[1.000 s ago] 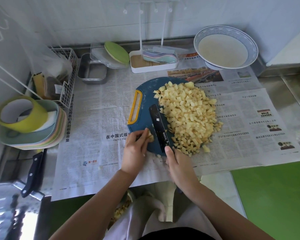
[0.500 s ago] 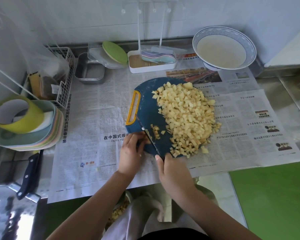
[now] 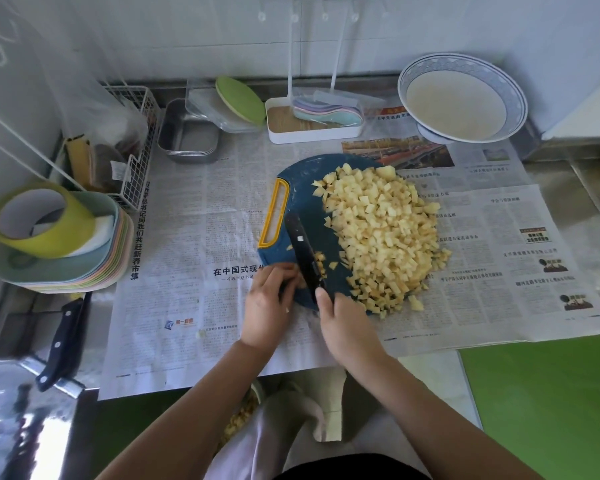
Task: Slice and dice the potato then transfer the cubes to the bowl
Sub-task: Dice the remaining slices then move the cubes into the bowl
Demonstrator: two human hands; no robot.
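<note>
A large heap of pale yellow potato cubes (image 3: 381,237) covers the right half of the blue cutting board (image 3: 302,181) with its yellow handle slot. My right hand (image 3: 343,320) grips the handle of a black knife (image 3: 303,251), whose blade lies across the board's near left part, beside a few loose cubes. My left hand (image 3: 267,303) rests at the board's near edge, its fingertips curled on a small piece of potato next to the blade. A white bowl with a blue rim (image 3: 461,98) stands at the back right.
Newspaper (image 3: 194,244) covers the counter. Stacked pastel plates with a yellow-green cup (image 3: 42,220) sit at left, a second knife (image 3: 66,341) near the left edge. A metal tray (image 3: 187,133), wire basket (image 3: 132,143) and white rack tray (image 3: 312,123) line the back. A green surface (image 3: 548,403) lies front right.
The knife blade has tipped from edge-down back onto the board beside the newly cut cubes. My left hand stays at the board's near edge on the small piece.
</note>
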